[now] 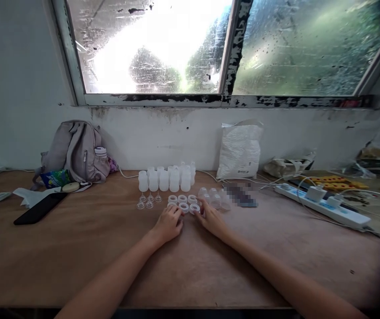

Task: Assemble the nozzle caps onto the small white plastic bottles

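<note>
White plastic rings (183, 208) lie in two short rows on the wooden table. My left hand (169, 222) is curled over the front left ring, partly covering it. Around the front right ring (194, 208), the thumb and forefinger of my right hand (213, 220) are closed. Behind the rings stand several translucent white bottles (164, 181) in close rows. Clear nipple-shaped pieces (149, 204) sit to the left of the rings. To the right are several clear caps (215, 199), near my right fingers.
A grey backpack (76, 150) and a black phone-like slab (40, 209) lie to the left. At the back stands a white plastic bag (239, 150). A blurred-out flat object (241, 196) lies right of the caps, and a power strip (323, 206) with plugs and cables lies farther right.
</note>
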Demonstrator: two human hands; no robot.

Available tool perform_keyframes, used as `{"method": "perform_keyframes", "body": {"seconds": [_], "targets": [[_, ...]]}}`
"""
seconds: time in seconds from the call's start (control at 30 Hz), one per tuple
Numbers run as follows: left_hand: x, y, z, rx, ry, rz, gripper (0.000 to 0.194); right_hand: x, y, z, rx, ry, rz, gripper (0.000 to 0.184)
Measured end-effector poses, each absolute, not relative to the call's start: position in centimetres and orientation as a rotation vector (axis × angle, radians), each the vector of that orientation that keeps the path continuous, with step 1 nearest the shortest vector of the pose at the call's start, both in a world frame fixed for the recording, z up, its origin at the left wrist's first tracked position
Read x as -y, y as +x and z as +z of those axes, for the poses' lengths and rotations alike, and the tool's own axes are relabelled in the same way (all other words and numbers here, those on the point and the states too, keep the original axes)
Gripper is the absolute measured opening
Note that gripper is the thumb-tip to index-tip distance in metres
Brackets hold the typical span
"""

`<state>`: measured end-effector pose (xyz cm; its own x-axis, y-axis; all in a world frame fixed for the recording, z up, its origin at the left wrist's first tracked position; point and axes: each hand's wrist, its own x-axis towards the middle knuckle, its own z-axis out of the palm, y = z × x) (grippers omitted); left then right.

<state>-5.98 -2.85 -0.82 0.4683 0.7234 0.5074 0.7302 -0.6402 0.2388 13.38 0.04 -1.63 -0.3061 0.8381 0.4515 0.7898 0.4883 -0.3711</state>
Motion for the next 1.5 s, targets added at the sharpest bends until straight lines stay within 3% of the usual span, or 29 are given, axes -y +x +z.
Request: {"method": "perform_keyframes", "body": {"seconds": [0.27,0.43,0.67,1.2,1.5], "targets": [[3.0,-6.1,-0.5,1.300,-2.708,-0.990,0.019,1.2,12.7,-1.1,2.084,-1.063,0.253,0.009],[3.0,-5.9,-0.4,1.232,-2.738,-1.178,0.039,2.8,12.3,-0.5,2.107,-0.862,0.358,0.007],[3.0,-6.0,-0.4,1.193,-2.756,-1.161,0.032,2.6,12.2,-0.6,2.134,-0.809,0.420,0.017],[2.6,-8.3,-0.2,0.667,-2.660,-0.840,0.030,3.4,10.6,-1.5,2.201,-0.775,0.401,0.011],[2.0,-8.8,-0.6,0.803,-2.630,-0.967,0.027,2.0,9.0,-1.4,2.088,-0.853,0.457,0.006]]}}
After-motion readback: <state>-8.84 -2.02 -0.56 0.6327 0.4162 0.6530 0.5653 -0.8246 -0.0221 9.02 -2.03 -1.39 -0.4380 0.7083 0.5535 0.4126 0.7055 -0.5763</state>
